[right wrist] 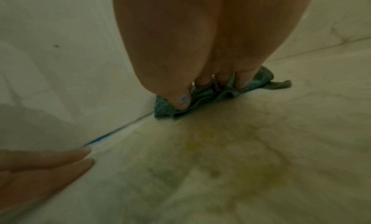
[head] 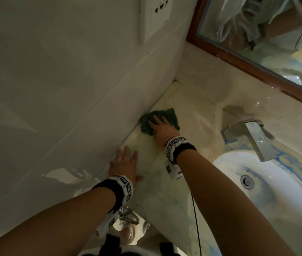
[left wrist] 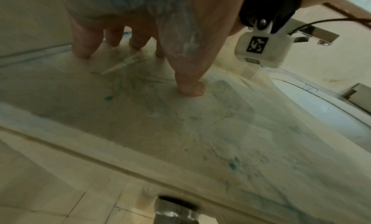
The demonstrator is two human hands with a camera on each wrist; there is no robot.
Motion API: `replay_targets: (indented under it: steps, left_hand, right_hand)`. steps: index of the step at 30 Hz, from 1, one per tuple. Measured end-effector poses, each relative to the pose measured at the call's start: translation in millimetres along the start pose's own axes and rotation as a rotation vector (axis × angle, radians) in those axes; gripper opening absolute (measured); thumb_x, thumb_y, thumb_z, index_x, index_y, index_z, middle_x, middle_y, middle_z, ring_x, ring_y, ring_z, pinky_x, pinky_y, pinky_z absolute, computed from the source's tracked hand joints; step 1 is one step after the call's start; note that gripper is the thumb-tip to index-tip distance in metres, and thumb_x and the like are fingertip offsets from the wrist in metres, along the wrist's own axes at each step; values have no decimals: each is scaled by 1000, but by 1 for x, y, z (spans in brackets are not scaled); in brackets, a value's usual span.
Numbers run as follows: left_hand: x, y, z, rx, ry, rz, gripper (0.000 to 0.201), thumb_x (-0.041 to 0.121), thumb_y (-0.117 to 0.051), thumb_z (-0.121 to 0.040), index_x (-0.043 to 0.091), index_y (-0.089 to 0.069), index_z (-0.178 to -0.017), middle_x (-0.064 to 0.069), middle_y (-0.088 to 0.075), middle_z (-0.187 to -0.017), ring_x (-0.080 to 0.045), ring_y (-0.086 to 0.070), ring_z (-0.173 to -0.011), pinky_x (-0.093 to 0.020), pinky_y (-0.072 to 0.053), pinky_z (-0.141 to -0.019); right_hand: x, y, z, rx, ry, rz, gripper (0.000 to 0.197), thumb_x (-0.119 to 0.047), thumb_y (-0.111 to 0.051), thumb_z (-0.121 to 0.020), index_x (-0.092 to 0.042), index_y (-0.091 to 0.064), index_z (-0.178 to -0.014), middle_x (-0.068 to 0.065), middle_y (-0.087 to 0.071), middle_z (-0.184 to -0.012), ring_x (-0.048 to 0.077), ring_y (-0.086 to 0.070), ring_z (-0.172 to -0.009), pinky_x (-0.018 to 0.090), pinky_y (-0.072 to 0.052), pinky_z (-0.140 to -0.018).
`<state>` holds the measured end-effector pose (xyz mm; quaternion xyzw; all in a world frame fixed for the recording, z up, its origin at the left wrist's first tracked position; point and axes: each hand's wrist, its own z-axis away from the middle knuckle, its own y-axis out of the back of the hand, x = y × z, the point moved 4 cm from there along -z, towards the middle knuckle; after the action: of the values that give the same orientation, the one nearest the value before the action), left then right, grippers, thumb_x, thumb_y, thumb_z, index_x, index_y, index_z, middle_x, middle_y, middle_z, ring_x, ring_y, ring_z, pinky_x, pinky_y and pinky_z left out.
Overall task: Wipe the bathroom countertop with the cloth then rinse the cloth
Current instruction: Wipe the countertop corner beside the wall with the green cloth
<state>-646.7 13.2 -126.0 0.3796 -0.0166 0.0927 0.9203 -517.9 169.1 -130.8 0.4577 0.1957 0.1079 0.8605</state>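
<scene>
A dark green cloth (head: 170, 115) lies bunched on the pale marble countertop (head: 165, 185), against the tiled left wall. My right hand (head: 160, 125) presses down on the cloth (right wrist: 259, 82) with straight fingers, thumb on its near edge, and covers much of it. My left hand (head: 126, 161) rests flat on the countertop (left wrist: 180, 132) closer to me, fingers spread and fingertips (left wrist: 82, 52) touching the marble; it holds nothing. Faint blue-green and yellowish smears mark the countertop (right wrist: 240, 164). In the right wrist view my left hand (right wrist: 40, 171) shows at the lower left.
A white basin (head: 257, 191) with a metal drain sits to the right. A square chrome faucet (head: 252, 135) stands over it. A wood-framed mirror (head: 257, 43) hangs behind. A wall socket (head: 155, 13) is on the left tiled wall. The counter's front edge (left wrist: 100, 148) runs near me.
</scene>
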Motion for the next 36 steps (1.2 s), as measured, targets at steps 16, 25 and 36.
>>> replay_targets:
  steps: [16,25,36]
  left_hand:
    - [0,2,-2,-26,5,-50,102,61,-55,-88,28,16,-154,-3,28,-159,-33,18,-147,-56,-19,-115]
    - [-3,0,-4,-17,2,-66,102,63,-53,-88,27,18,-153,-5,30,-158,-33,18,-147,-56,-19,-117]
    - [-3,0,-4,19,-4,-118,100,63,-51,-89,26,15,-154,-7,26,-159,-36,14,-148,-55,-24,-115]
  right_hand:
    - [62,-26,67,83,-119,-75,52,-29,-32,-104,-32,-18,-154,-4,0,-163,27,3,-149,41,-6,-120]
    - [60,-2,27,4,-162,-122,55,-26,-31,-103,-36,-11,-154,-6,7,-163,27,6,-149,44,-7,-121]
    - [37,-83,158,91,-237,-114,54,-33,-29,-103,-33,-11,-154,-2,0,-163,28,4,-149,40,-4,-122]
